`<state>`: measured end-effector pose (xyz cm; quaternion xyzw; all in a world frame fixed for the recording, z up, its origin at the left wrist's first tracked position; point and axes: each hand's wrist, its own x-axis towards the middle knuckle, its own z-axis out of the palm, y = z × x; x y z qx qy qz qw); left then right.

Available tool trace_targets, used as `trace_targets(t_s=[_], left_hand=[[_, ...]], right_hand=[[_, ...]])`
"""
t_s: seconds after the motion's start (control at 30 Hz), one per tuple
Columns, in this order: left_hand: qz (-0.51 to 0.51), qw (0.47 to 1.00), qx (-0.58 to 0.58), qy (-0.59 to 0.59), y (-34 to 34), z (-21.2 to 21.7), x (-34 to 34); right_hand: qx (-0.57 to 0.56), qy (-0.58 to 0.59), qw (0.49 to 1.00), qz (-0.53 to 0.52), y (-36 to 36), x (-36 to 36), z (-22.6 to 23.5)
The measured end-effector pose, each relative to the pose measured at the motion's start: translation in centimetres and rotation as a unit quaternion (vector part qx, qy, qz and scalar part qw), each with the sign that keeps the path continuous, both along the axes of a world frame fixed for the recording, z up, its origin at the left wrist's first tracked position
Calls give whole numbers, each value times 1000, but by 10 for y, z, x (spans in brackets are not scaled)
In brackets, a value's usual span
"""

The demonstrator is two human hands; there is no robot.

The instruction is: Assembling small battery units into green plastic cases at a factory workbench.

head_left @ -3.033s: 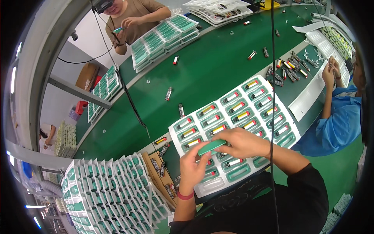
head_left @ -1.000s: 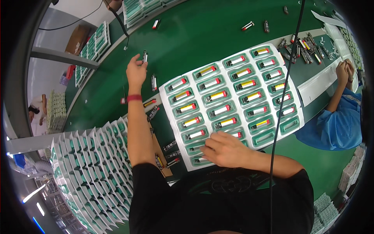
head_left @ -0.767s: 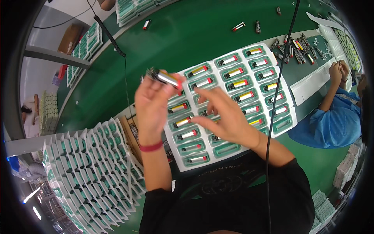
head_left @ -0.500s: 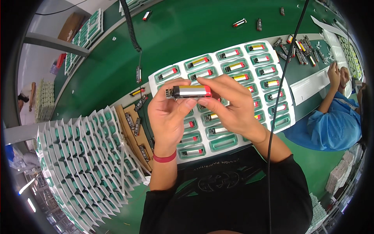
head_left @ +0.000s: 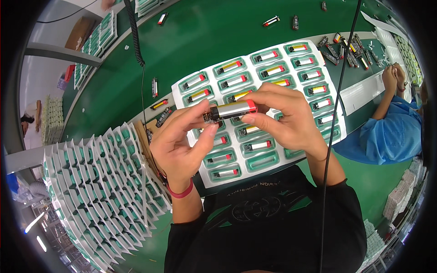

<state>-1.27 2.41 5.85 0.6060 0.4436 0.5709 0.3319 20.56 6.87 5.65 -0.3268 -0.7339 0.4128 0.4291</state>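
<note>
A battery cell (head_left: 233,109) with a silver wrapper, a red end and a small circuit board at its other end is held level above the tray. My right hand (head_left: 287,116) pinches its red end between thumb and fingers. Around the circuit-board end, my left hand (head_left: 180,141) has its thumb and fingers apart; whether a fingertip touches the board is hard to tell. Beneath both hands lies a white tray (head_left: 249,64) with green-looking pockets, most of them holding similar cells with red ends. A near pocket (head_left: 261,162) holds no cell.
Stacked trays (head_left: 104,191) stand at the left. Loose cells (head_left: 353,54) are heaped at the far right, and others are scattered over the green bench (head_left: 205,36). A black cable (head_left: 339,100) hangs across the view. At the right sits a co-worker in blue (head_left: 391,136).
My left hand has shifted left and spread its thumb and fingers at the circuit-board end. The cell has moved slightly right with my right hand. The view has shifted a little.
</note>
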Motion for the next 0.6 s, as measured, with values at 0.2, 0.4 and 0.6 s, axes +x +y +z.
trace_targets(t_s=[0.2,0.4,0.6], left_hand=[[24,1000,-4,-6,-3,0,4],[35,998,7,-55,-2,-1,9],[-42,982,-34,-181,1,-18,8]], right_hand=[[3,32,999,-11,-1,-3,-3],[-69,74,995,16,-2,0,-6],[-203,175,958,106,4,13,-20]])
